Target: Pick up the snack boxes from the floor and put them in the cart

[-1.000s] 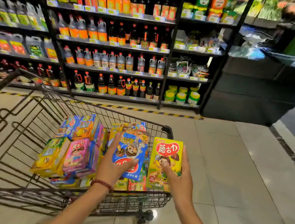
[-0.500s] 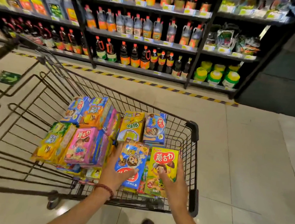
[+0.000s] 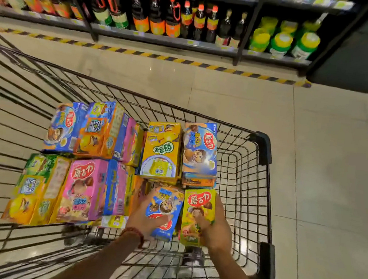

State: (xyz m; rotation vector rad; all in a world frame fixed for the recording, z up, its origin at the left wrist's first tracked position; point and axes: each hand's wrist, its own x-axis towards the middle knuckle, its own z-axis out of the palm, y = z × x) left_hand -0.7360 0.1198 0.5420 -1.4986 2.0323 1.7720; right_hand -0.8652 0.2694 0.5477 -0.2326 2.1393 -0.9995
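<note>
Both hands are down inside the cart [image 3: 262, 146], each setting a box into the free corner nearest the person. The left hand [image 3: 145, 218] holds the blue box [image 3: 165, 209], thumb across its face and fingers curled round its left edge. The right hand [image 3: 216, 226] holds the green box [image 3: 197, 213], thumb on the front and fingers wrapped round the right edge. The two boxes sit side by side, touching or nearly so, faces up, just on the near side of the yellow box [image 3: 161, 153] and the blue-and-white box [image 3: 200, 150] at the cart's far wall. That looks deliberate: they are being laid flat to carry on the rows already packed, like the pink box [image 3: 82, 187] further left in the cart. Whether they rest on the boxes beneath yet, I cannot tell.

A second ago the pair were held up above the cart's near rim; half a second ago they were partway in. Now they are low, level with the stack, and the grips have not changed. I see no boxes on the floor [image 3: 335, 181] around the cart.
</note>
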